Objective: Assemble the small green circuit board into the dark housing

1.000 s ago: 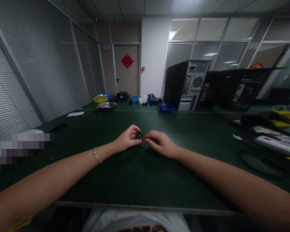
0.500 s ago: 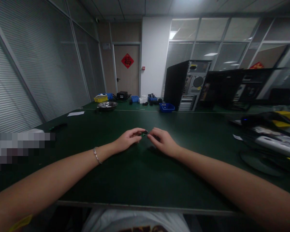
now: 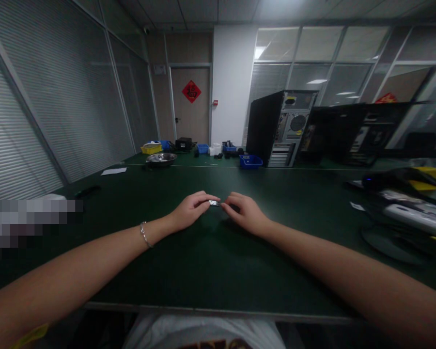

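Note:
Between the thumb and fingers of my left hand [image 3: 191, 210] is a small circuit board [image 3: 213, 203], its pale, silvery-white face showing. A bracelet circles that wrist. My right hand [image 3: 245, 211] is closed, with thumb and fingertips brought together at the board's right end. Whether those fingertips grip the board's edge or some tiny part is too small to make out. Both hands are just over the dark green tabletop [image 3: 203, 271], near its middle.
At the back stand a black computer tower [image 3: 267, 126], a blue bin [image 3: 250, 161], a yellow tray [image 3: 151, 149] and a round metal dish [image 3: 161, 159]. White paper [image 3: 114, 171] lies at left. Cables and a white device [image 3: 417, 218] crowd the right side.
The circuit board has been turned in my left hand: its green side with a dark part showed before, and now a pale face does. My right hand has barely moved.

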A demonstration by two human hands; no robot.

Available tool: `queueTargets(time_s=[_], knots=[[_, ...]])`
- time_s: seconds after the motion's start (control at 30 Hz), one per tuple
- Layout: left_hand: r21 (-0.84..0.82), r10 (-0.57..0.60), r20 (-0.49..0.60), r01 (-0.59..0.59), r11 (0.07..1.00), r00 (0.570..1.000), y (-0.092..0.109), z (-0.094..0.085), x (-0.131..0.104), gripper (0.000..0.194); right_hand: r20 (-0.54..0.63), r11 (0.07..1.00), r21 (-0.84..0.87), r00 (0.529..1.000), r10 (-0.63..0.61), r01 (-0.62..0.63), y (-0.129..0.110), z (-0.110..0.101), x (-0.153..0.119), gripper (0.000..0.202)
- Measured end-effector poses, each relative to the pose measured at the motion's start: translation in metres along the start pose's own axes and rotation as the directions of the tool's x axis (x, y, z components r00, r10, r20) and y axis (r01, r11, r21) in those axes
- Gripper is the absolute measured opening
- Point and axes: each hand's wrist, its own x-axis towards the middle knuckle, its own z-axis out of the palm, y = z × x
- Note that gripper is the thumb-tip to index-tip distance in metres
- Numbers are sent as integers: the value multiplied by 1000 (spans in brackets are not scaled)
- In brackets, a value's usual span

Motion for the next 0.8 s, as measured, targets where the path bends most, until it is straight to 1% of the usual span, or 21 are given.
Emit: queueTargets(time_s=[0.2,0.43,0.6,0.67,0.8], knots=[[-47,3,36,-1,999,999,2,1,-1,32,12,1000,-10,1000,3,-3,2,1,0,20],[114,43,28,-46,992,999,7,0,-3,31,6,999,-37,1000,17,-16,2,1,0,21],[112,42,43,-46,993,998,12,-1,-3,32,4,1000,3,1000,29,-29,3,1,0,20],[112,34,47,-39,993,998,12,0,-2,33,-3,999,15,999,40,-40,3,1,0,21],[122,22,61,-29,992,998,9,1,-1,32,18,999,9,999,39,-39,0,1,0,21]])
